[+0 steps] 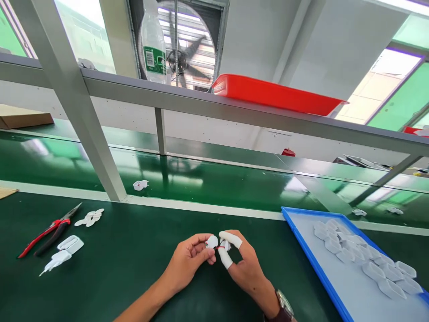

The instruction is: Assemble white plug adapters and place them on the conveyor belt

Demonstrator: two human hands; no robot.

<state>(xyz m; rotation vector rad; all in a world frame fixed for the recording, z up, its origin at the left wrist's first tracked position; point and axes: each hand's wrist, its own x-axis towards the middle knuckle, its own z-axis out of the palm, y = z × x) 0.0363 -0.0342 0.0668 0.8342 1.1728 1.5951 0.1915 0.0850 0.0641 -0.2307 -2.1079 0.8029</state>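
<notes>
The left hand (184,261) pinches a round white piece (212,242) just left of a small white part (226,245) pinched by the right hand (247,268), red wire (219,247) seemingly linking them.

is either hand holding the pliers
No, the left hand and the right hand hold small white parts, while the pliers lie apart on the green table.
</notes>
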